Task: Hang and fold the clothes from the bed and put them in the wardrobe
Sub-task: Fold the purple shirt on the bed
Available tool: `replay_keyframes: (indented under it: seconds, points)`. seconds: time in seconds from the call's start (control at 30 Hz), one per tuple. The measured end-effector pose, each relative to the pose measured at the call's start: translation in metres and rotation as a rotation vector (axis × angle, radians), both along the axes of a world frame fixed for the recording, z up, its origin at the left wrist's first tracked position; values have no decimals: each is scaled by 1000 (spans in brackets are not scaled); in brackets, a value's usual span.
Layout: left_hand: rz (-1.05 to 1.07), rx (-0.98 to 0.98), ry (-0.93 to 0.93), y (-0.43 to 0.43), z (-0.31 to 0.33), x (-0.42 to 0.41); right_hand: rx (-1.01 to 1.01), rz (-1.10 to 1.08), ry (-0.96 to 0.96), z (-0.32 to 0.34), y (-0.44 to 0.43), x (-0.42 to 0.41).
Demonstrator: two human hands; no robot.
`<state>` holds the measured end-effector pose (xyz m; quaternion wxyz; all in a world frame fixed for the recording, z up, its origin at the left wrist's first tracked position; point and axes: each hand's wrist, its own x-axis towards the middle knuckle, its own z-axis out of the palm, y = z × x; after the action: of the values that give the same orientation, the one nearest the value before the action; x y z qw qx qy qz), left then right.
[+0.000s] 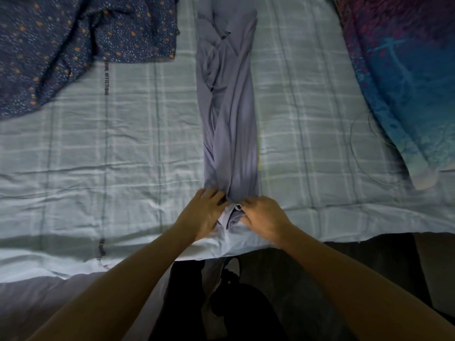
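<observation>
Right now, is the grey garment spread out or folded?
Folded: the grey garment lies as a narrow lengthwise strip, layers overlapping.

Single head camera, wide-angle, looks steeply down from bed (pixel 123 148) edge, across mattress, close.

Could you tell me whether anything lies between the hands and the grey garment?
Nothing visible does: the left hand and right hand touch the garment at its near end. The wardrobe is out of view.
</observation>
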<state>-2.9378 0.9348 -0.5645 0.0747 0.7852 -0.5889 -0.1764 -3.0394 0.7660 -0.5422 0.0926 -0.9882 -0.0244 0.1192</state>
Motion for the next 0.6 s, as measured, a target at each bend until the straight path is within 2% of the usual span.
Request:
replay_keyframes:
  seconds: [0.07,0.13,0.23,0.27,0.3,0.33,0.4,0.43,0.5,0.6]
  points:
    - [81,-34,142,2,7,-8,90,-58,142,11,-3,-2]
    - [161,40,332,-1,23,-12,223,-192,388,21,-5,-1]
    - [188,442,556,-23,45,9,401,-315,676,35,-12,14]
    - [225,479,636,-31,52,21,393,-358,682,41,-15,22]
    - [297,430,666,-39,59,34,367,-425,552,43,-18,28]
    - [404,303,626,-44,63,45,331,-523,303,44,-22,33]
    - [694,-108,409,-45,65,54,230,-708,-280,48,-28,41]
    - [787,-289,288,-42,64,54,201,-753,-456,48,-29,42]
    - [748,-468,92,-35,60,47,226,-758,-547,45,-27,43]
    - [453,-477,-7,-18,38,33,202,-431,-395,19,-15,31]
